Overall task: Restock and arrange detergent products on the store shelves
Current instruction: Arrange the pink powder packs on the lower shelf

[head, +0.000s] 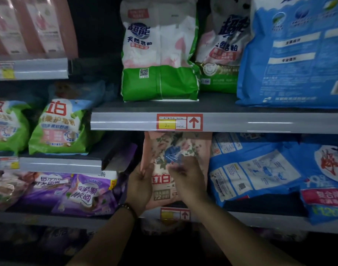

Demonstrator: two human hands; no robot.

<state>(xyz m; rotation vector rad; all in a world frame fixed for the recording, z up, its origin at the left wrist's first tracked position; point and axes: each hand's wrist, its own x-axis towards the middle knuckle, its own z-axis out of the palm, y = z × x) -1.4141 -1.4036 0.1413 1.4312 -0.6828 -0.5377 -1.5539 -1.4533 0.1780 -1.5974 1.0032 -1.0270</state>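
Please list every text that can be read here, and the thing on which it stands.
"超能", "天然皂粉": green-and-white bag.
"立白", "72 小时": pink bag.
"20": yellow price label.
"主要成分": upper blue bag.
Remaining small print: too blurred to read.

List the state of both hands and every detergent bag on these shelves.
Pink floral bag: upright, held.
Left hand: grips its left edge.
Right hand: on its front, grip blurred.
Green-and-white bag: upright, back facing out.
Large blue bag: upright, back facing out.
Lower blue bags: slumped, tilted.
Purple bags: lying flat.
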